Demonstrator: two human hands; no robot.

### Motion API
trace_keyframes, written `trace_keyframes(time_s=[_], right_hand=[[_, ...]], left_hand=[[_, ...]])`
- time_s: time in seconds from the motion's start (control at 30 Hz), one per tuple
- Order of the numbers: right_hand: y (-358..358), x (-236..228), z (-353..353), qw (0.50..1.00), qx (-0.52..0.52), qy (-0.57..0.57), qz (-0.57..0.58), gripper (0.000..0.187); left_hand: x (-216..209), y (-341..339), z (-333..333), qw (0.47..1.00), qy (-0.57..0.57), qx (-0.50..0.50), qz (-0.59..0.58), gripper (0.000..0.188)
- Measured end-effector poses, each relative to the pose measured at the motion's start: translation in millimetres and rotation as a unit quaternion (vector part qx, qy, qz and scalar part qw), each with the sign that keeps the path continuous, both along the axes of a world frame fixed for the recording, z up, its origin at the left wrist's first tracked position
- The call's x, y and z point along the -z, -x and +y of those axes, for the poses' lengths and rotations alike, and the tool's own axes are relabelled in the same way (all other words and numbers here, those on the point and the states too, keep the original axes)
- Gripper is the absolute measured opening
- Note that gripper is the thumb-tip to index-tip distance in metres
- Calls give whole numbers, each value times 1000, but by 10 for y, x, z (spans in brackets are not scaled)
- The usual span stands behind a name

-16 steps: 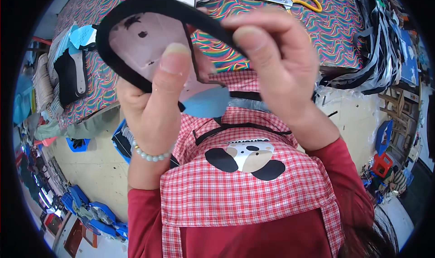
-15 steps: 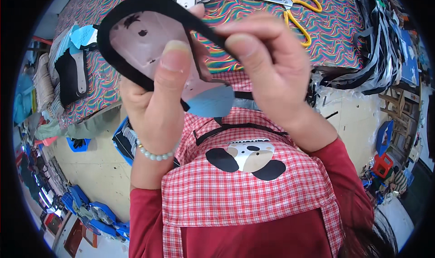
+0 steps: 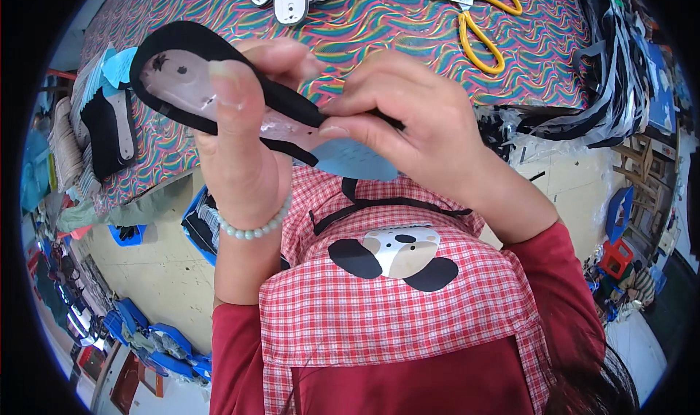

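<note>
A shoe insole point(image 3: 164, 80) with a pinkish, shiny face and a light blue end point(image 3: 354, 160) is held up over my lap. A black fabric strip point(image 3: 191, 36) runs around its rounded end and along both sides. My left hand point(image 3: 237, 138) grips the insole, thumb pressed on its face and fingers behind it. Thumb and fingers of my right hand point(image 3: 415, 116) pinch the black strip at the insole's narrow middle. A dark tail of strip shows just past those fingers.
Yellow-handled scissors point(image 3: 477, 29) lie on the patterned tablecloth point(image 3: 394, 40). White soles point(image 3: 292, 3) sit at its far edge. Black and blue sole pieces point(image 3: 109, 127) are stacked at left. Black and clear strips point(image 3: 620, 72) hang at the right. A blue bin point(image 3: 198, 229) stands below the table.
The insole has tilted flatter and dropped a little to the left. My right hand has come down and closer, and the strip it had pulled away now lies along the insole's side.
</note>
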State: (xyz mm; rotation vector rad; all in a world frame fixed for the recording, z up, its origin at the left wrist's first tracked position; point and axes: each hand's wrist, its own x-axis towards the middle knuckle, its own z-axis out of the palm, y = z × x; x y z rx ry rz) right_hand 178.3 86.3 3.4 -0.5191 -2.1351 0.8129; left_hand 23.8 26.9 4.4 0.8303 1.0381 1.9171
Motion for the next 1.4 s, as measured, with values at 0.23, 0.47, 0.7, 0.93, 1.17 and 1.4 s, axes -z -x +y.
trace_keyframes(time_s=[0.23,0.47,0.7,0.93,1.17,1.4], right_hand=[[22,-118,-33,994,26,-2,-110,18],[-107,40,-146,965,9,263,13,16],[-162,120,-56,971,-61,214,-89,27],[-33,38,9,952,-107,282,-41,29],[-273,241,127,927,-114,319,-161,41],[-1465,601,1492,915,215,-184,-287,40]], left_hand=[[-83,172,124,988,45,127,-77,49],[-62,-93,-175,995,67,76,-15,32],[-64,-153,-217,988,92,4,121,30],[-1,127,-105,980,69,156,99,38],[65,520,-123,919,284,269,48,45],[200,482,-34,894,208,257,-301,42]])
